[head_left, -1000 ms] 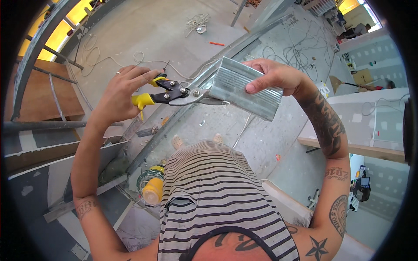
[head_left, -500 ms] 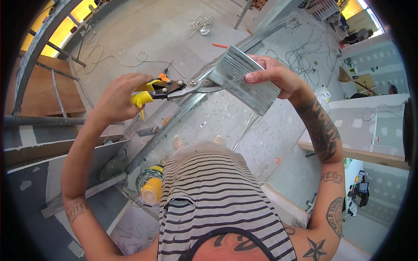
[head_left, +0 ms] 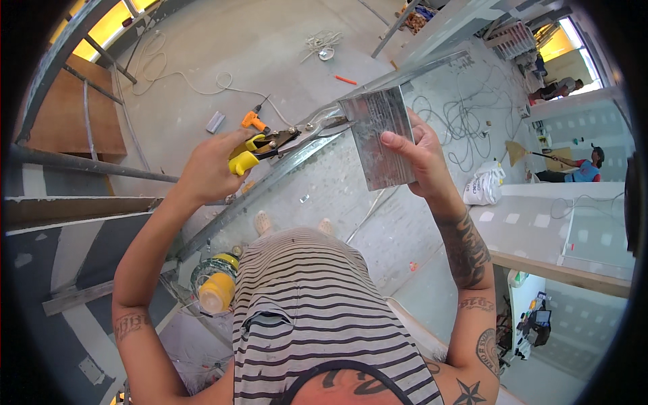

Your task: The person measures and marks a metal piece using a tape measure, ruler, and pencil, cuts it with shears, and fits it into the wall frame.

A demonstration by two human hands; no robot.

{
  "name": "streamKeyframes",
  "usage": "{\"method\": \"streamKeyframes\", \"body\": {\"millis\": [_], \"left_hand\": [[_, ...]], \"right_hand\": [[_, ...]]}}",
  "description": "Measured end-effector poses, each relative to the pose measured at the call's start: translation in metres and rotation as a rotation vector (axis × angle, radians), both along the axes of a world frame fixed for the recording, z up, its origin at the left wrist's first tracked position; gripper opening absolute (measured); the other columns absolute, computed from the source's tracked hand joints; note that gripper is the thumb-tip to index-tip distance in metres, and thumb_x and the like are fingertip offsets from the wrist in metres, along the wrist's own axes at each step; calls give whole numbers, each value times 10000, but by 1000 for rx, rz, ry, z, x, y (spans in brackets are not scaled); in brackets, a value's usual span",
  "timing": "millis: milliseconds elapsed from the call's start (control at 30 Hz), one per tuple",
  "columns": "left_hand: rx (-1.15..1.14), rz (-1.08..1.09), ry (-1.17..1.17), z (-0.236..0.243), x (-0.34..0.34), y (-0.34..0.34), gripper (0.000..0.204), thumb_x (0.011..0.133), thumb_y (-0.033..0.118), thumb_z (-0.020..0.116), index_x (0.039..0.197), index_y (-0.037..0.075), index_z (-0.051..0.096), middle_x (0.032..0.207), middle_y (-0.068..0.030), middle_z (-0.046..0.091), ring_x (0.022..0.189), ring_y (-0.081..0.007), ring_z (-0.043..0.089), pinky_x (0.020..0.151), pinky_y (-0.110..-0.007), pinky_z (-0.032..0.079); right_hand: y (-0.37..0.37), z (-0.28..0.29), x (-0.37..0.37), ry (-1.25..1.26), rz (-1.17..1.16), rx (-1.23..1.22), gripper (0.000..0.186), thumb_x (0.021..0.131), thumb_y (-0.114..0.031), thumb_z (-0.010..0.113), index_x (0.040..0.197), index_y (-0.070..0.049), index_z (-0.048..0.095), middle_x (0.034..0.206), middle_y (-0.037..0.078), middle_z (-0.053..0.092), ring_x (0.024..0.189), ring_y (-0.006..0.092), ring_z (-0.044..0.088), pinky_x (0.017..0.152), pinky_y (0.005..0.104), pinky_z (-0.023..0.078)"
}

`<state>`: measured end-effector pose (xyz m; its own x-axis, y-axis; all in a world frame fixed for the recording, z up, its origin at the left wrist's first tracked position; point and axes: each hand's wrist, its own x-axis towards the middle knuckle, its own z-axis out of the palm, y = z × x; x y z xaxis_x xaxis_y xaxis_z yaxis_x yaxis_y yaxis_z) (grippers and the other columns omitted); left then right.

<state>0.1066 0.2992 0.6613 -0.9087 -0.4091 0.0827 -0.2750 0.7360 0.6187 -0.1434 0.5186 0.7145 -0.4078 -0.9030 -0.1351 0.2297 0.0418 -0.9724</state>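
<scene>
My left hand (head_left: 210,164) is closed round the yellow grips of a pair of tin snips (head_left: 275,143). The snips' jaws meet the left edge of a short piece of ribbed metal channel (head_left: 378,145), near its upper corner. My right hand (head_left: 426,158) grips that metal piece from the right, thumb across its ribbed face and fingers hidden behind. Both hands are held out in front of me above the floor. Whether the blades have bitten into the metal is hard to make out.
An orange drill (head_left: 254,120) lies beyond my left hand. Loose cables (head_left: 459,128) snake over the floor. A long metal track (head_left: 223,229) runs diagonally below my hands. A yellow container (head_left: 217,292) stands at my left side. Another person (head_left: 588,169) with a broom is at far right.
The metal piece has turned more upright in my right hand, and the snips have tilted up toward the right with it. The view has shifted, showing more of the other person at right.
</scene>
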Motion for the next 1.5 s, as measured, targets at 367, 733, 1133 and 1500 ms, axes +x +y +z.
{"method": "streamKeyframes", "body": {"millis": [367, 733, 1133, 1500], "left_hand": [[51, -37, 167, -25, 2, 5, 489, 730, 67, 748, 1177, -37, 577, 1067, -219, 636, 973, -386, 621, 870, -376, 488], [-2, -81, 122, -13, 2, -8, 506, 690, 80, 741, 1172, 20, 596, 1013, -176, 642, 873, -366, 616, 767, -402, 494], [9, -112, 11, -2, -3, -8, 524, 676, 88, 745, 1175, 22, 599, 979, -176, 649, 860, -351, 636, 751, -390, 504], [-23, -138, -24, 2, -9, -8, 501, 684, 97, 735, 1163, 34, 600, 950, -164, 657, 818, -352, 636, 717, -377, 511]], "right_hand": [[-3, -27, 5, 380, 28, -56, 502, 868, -130, 711, 1297, -10, 478, 1148, 69, 613, 1038, 128, 586, 928, 289, 459], [-7, -26, 13, 416, 111, -61, 599, 882, -130, 703, 1380, -3, 396, 1255, 96, 552, 1173, 170, 536, 987, 319, 444], [-8, -22, 11, 526, 111, -19, 682, 864, -149, 728, 1418, 1, 359, 1270, 117, 545, 1190, 184, 519, 1019, 324, 413], [-5, -26, 13, 555, 87, -7, 722, 852, -176, 736, 1427, 20, 346, 1266, 142, 561, 1177, 208, 534, 1026, 329, 409]]}}
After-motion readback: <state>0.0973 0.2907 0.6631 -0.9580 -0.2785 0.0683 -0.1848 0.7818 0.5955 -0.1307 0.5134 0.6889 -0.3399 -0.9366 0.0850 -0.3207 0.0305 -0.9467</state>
